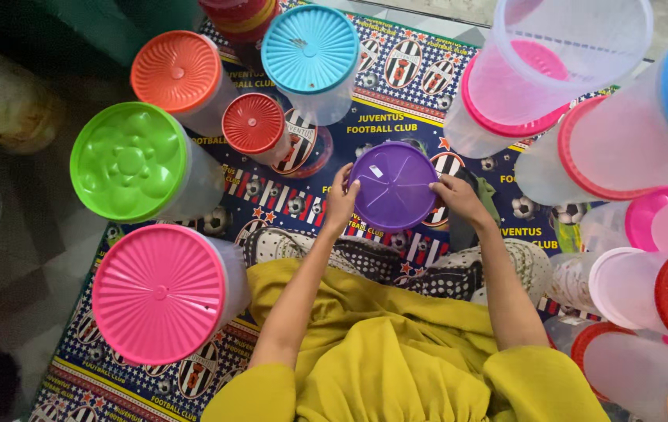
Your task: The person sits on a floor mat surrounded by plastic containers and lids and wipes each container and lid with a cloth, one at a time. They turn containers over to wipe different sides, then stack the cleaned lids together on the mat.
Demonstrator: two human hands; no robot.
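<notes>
A round purple lid (394, 185) is held between both hands at the middle of the view, just above a printed mat (287, 195) that is spread over the floor. The left hand (341, 201) is clamped on the lid's left edge, with its fingers curled over the rim, and the right hand (459, 200) is clamped on the right edge in the same way, so that the two hands are kept apart by the width of the lid. Whether a container sits under the lid cannot be told, since the space beneath it is hidden. Yellow sleeves (396, 367) are seen on both arms at the bottom of the view. To the left, four lidded clear plastic canisters are stood on the mat: one with a large pink lid (160, 293) nearest the wearer, one with a green flower-patterned lid (128, 161) beyond it, one with an orange lid (176, 71) farther off, and a small one with a red lid (253, 123) near the purple lid. A canister with a light blue lid (310, 48) is stood at the top. On the right, well apart from the hands, more clear canisters (623, 148) with pink, red and blue lids are piled on their sides.
</notes>
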